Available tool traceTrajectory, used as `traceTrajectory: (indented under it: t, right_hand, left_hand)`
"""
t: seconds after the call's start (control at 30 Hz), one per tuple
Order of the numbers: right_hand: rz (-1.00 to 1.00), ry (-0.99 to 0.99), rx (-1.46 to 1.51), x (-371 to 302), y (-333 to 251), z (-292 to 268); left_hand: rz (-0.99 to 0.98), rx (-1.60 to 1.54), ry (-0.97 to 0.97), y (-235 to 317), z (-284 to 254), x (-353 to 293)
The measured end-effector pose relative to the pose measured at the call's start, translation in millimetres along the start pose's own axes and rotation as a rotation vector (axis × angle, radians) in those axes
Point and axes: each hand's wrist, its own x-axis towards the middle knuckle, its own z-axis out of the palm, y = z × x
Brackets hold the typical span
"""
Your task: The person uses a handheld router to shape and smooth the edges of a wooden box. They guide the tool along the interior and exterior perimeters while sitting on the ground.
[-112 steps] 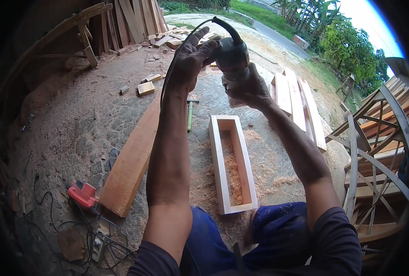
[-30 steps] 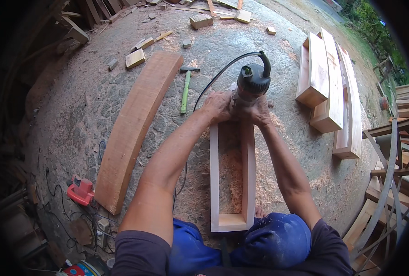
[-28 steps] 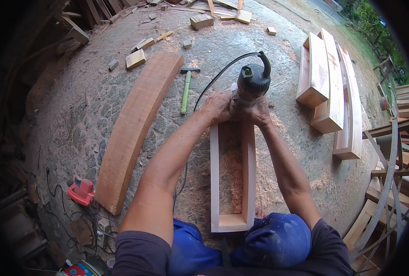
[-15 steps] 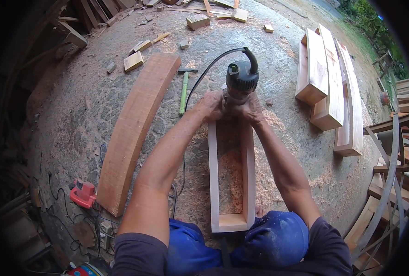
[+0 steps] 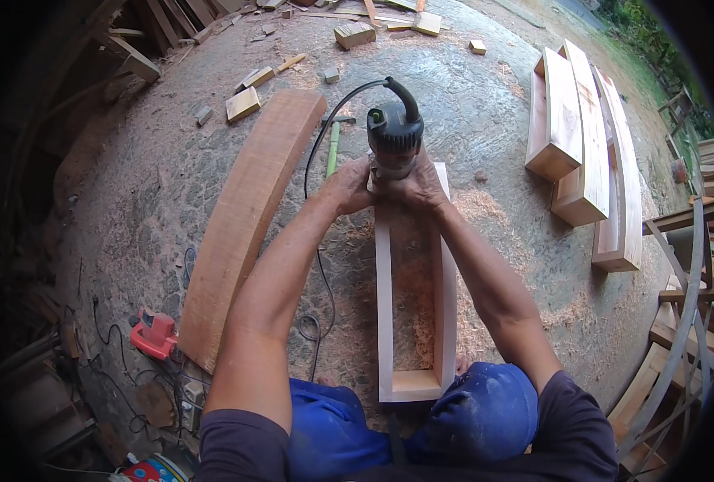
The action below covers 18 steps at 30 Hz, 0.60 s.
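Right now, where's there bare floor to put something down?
Open floor lies between the power tool and three pale wooden boxes, though a small lump sits there. Another patch, speckled with debris, is left of the curved plank. It's crowded lower left, around the red tool and cords, and up top among wood scraps.

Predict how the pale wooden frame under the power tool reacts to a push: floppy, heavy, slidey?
Probably stiff: the frame looks solid and squarely joined at its near corners. Likely light for its size, since its middle is open. It may skid a bit, with loose shavings scattered around it.
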Motion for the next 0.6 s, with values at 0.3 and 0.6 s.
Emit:
traceTrajectory:
  t: [0.3, 0.6]
  right_hand:
    - [0.008, -0.038, -0.072, -6, -4, 3]
    - [0.025, -0.17, -0.147, -29, -20, -1]
  left_hand:
    - [0.012, 0.075, 0.034, 34, -4, -25]
    - [0.054, -0.021, 0.075, 55, 11, -59]
